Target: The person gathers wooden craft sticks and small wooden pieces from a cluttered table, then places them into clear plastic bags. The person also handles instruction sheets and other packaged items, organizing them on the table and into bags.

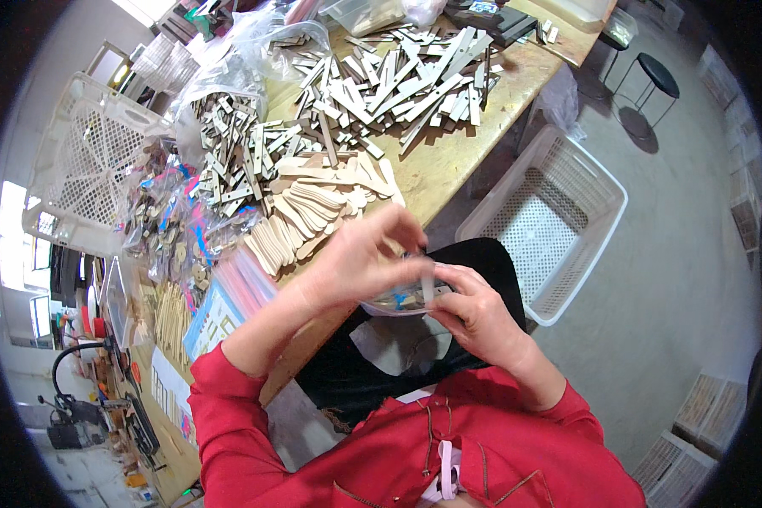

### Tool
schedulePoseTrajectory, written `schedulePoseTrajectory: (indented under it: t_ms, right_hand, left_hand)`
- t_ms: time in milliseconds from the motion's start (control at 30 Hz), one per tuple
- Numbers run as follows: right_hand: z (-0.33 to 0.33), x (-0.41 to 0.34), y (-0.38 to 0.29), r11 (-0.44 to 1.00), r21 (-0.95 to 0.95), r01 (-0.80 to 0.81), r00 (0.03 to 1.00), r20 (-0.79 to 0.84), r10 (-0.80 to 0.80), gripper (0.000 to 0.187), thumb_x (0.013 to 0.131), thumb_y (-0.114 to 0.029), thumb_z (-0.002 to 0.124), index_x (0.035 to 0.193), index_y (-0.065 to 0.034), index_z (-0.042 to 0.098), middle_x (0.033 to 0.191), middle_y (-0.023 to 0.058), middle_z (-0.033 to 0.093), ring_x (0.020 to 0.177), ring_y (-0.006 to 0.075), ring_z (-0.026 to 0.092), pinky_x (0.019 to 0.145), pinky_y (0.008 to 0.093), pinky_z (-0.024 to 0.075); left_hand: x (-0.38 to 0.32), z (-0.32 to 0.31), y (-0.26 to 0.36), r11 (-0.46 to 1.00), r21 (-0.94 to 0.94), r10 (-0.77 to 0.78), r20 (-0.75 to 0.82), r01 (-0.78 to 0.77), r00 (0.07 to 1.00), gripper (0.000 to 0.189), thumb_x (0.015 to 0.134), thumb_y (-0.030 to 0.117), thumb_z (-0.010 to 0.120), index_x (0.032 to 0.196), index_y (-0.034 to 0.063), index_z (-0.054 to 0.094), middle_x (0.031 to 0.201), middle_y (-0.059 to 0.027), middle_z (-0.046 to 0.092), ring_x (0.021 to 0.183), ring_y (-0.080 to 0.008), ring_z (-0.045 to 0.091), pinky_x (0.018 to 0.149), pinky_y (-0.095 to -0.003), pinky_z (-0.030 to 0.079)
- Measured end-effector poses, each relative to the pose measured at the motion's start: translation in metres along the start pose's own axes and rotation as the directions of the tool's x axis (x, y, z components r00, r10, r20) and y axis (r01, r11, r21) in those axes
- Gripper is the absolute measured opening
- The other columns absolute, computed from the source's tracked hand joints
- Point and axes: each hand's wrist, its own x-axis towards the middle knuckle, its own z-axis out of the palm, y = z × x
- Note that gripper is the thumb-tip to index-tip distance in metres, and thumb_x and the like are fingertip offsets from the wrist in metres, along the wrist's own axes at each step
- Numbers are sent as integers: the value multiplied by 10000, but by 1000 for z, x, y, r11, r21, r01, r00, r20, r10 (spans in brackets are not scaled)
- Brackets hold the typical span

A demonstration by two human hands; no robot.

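Over my lap, my left hand (374,254) is blurred, its thumb and fingers curled near the rim of a clear plastic bag or pouch (397,311) with small pieces inside. My right hand (473,305) pinches the right edge of that plastic. Between the hands a pale strip (427,282) shows, blurred. Beyond my left hand, rounded flat wooden sticks (311,203) lie fanned on the table. Past them are heaps of flat strips with holes, longer ones (413,76) and shorter ones (241,146). What lies under my left fingers is hidden.
The wooden table (476,143) edge runs diagonally before me. A white plastic crate (549,222) stands on the floor at the right, with a black stool (657,75) beyond. Filled plastic bags (171,209), flat packets (241,286) and thin wooden sticks (174,317) lie at the left.
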Motion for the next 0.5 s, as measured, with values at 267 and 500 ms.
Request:
schedulePoseTrajectory:
  t_ms: [267, 500]
  right_hand:
    - [12, -10, -2, 999, -53, -12, 1000, 3, 13, 144, 786, -45, 775, 899, -9, 694, 1279, 228, 630, 1193, 406, 607, 1004, 437, 518]
    - [12, -18, 0, 998, -45, -34, 999, 3, 34, 146, 787, -43, 776, 904, -7, 696, 1276, 219, 632, 1182, 396, 614, 993, 430, 527]
  left_hand:
    - [159, -70, -78, 766, 637, 277, -447, 85, 851, 462, 854, 316, 774, 1184, 28, 627, 1032, -151, 731, 961, -308, 718, 873, -417, 548]
    - [202, -72, -92, 681, 702, 161, -420, 208, 893, 332, 811, 310, 739, 1002, 41, 699, 898, -174, 722, 869, -377, 701, 831, -463, 545]
